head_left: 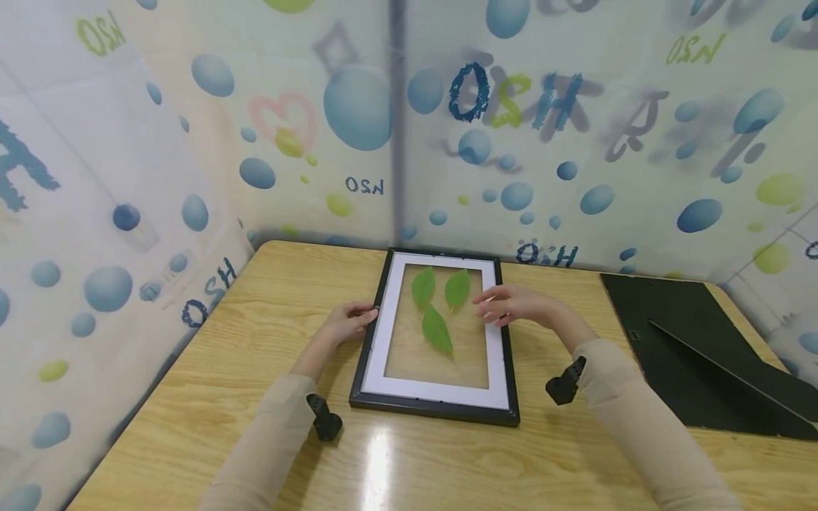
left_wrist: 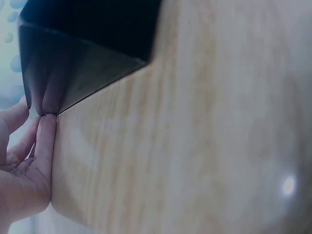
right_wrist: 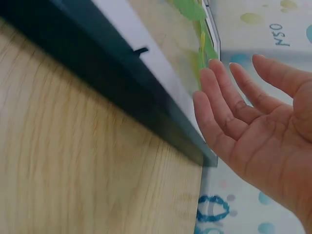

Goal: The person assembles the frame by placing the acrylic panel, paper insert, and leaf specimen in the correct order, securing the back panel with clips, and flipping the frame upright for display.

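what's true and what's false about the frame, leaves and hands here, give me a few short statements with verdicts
1. Three green leaves show within the black frame. True.
2. The left hand is at the frame's right side. False: it touches the frame's left side.
3. The right hand is gripping a leaf. False: its fingers hold nothing and are spread near the frame's right side.
4. A white border runs inside the black frame. True.
5. The black board lies on top of the frame. False: it lies apart, on the table to the frame's right.
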A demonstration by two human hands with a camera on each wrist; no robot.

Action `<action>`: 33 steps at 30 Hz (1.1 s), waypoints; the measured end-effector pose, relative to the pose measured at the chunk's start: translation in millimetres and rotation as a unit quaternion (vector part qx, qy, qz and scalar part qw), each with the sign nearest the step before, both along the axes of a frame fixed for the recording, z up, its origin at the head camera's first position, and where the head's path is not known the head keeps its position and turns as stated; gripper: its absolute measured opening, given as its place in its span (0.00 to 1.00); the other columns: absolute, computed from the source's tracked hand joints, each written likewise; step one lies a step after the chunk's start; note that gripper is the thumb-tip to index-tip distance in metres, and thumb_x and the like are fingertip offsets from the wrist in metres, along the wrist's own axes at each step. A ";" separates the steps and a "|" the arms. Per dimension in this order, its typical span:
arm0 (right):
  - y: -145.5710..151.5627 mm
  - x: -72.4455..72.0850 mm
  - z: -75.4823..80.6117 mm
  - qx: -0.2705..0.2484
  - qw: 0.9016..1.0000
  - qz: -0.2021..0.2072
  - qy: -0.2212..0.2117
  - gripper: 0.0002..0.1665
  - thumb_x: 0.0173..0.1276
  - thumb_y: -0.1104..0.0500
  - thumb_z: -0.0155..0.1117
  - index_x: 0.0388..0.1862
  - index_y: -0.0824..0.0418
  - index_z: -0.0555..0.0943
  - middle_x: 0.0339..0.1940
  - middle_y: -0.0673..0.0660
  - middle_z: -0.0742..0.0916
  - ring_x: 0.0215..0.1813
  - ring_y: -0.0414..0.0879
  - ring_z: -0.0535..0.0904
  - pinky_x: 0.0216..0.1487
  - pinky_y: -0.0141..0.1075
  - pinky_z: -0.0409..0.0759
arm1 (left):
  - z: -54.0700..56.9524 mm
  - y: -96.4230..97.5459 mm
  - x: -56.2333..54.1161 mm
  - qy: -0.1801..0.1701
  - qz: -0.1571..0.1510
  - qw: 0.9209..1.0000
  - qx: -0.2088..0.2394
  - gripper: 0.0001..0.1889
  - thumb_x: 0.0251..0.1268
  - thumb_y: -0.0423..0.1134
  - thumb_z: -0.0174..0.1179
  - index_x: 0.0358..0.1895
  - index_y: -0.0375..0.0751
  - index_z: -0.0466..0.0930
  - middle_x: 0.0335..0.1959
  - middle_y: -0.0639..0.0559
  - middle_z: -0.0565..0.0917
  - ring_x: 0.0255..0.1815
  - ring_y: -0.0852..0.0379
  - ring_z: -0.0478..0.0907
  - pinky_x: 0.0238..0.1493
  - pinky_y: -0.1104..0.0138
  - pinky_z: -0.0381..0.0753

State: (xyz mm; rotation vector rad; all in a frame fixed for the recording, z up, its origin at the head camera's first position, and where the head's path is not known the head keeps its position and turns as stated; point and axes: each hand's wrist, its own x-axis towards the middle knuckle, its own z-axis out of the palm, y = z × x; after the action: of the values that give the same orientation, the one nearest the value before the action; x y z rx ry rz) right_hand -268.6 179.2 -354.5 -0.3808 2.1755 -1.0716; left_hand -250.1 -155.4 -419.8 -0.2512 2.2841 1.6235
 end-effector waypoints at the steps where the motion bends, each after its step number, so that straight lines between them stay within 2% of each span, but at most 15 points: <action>1: 3.4 0.6 -0.4 0.000 1.000 -0.003 -0.001 0.29 0.69 0.54 0.50 0.65 0.66 0.63 0.60 0.65 0.75 0.58 0.53 0.74 0.56 0.41 0.76 | -0.7 0.1 -0.4 -0.001 0.000 1.000 -0.001 0.24 0.66 0.41 0.54 0.61 0.32 0.66 0.56 0.37 0.71 0.50 0.53 0.72 0.55 0.61 0.77; 7: 22.5 5.8 -1.0 -0.004 1.000 -0.012 -0.002 0.29 0.71 0.53 0.47 0.65 0.67 0.62 0.58 0.66 0.76 0.59 0.55 0.74 0.60 0.47 0.73 | -3.5 -0.1 -1.6 0.001 0.000 1.000 -0.001 0.24 0.65 0.41 0.54 0.61 0.33 0.67 0.56 0.37 0.71 0.49 0.54 0.73 0.54 0.62 0.78; 14: 41.3 11.1 -5.7 -0.009 1.000 -0.024 0.005 0.28 0.71 0.55 0.47 0.65 0.69 0.62 0.58 0.67 0.76 0.57 0.55 0.74 0.58 0.46 0.74 | -1.0 -0.5 -0.6 0.003 0.003 1.000 0.000 0.24 0.65 0.41 0.54 0.61 0.32 0.67 0.54 0.38 0.71 0.46 0.56 0.73 0.52 0.64 0.78; 22: 64.4 17.3 -9.0 -0.012 0.999 -0.037 0.002 0.30 0.71 0.54 0.47 0.65 0.71 0.60 0.60 0.70 0.74 0.59 0.58 0.72 0.58 0.47 0.75 | -0.4 0.3 0.5 -0.001 -0.003 1.000 -0.002 0.24 0.65 0.42 0.54 0.61 0.33 0.67 0.56 0.38 0.71 0.48 0.55 0.72 0.55 0.62 0.77; 33: 103.1 28.6 -10.4 0.016 0.998 -0.064 0.006 0.34 0.72 0.48 0.45 0.66 0.70 0.58 0.60 0.71 0.73 0.60 0.59 0.72 0.60 0.49 0.73 | -0.3 -0.7 -2.0 -0.004 -0.003 1.000 0.002 0.25 0.66 0.42 0.53 0.62 0.32 0.65 0.58 0.37 0.69 0.52 0.53 0.72 0.58 0.60 0.75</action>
State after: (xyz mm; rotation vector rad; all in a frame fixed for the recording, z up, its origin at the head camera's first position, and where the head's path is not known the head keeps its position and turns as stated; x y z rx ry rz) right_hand -240.0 282.3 -365.0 -0.2355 2.2506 -1.1045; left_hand -252.1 -156.0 -420.1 -0.2494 2.2734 1.6195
